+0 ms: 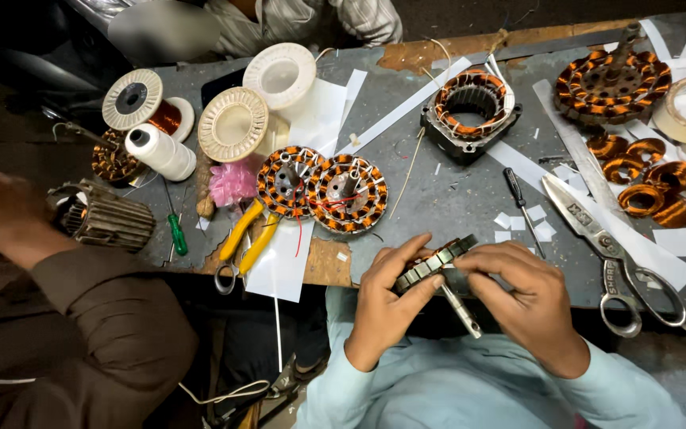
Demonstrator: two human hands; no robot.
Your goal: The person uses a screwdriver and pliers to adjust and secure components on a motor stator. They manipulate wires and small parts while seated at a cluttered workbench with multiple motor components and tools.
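Note:
Both my hands hold a round slotted metal stator core [432, 264] edge-on over the near edge of the workbench [454, 191]. A steel shaft [462, 311] sticks out of it toward me. My left hand [387, 306] grips the core's left side with the thumb on its rim. My right hand [522, 294] wraps its right side, fingers curled over the top. Light blue sleeves cover both my forearms.
Two copper-wound stators [323, 189] lie beside yellow-handled pliers [246, 242]. Large scissors [609, 250], a small screwdriver [522, 208], another stator [470, 111], wire spools [148, 99] and loose coils [649, 179] crowd the bench. Another person's brown-sleeved arm [65, 294] is at left.

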